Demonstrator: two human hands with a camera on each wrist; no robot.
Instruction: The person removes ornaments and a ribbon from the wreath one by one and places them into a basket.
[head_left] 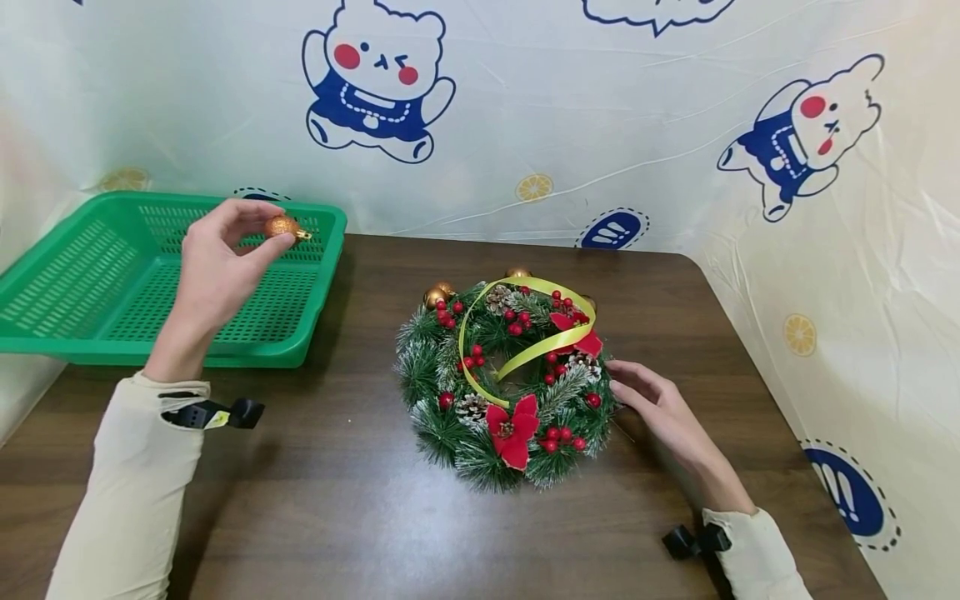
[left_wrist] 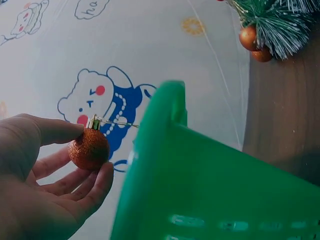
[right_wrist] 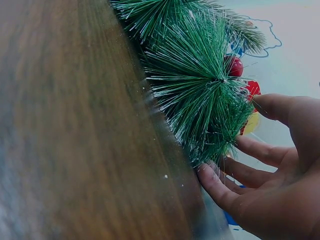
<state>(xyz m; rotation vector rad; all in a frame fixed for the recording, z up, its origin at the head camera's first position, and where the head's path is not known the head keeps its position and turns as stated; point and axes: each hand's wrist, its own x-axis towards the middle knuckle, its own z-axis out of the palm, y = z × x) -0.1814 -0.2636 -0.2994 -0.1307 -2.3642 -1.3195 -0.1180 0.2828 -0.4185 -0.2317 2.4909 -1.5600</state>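
My left hand pinches a small glittery copper-gold Christmas bauble between thumb and fingers, above the green plastic basket. In the left wrist view, the bauble shows a gold cap with a thin wire sticking out. A Christmas wreath lies on the table, with frosted green needles, red berries, pinecones, red flowers and a yellow ribbon looped over it. My right hand touches the wreath's right edge with fairly straight fingers. In the right wrist view, its fingertips meet the outer needles.
Several gold baubles sit along the wreath's far edge. The basket's slatted walls rise at the left of the brown wooden table. Behind and to the right hangs a white sheet printed with cartoon bears.
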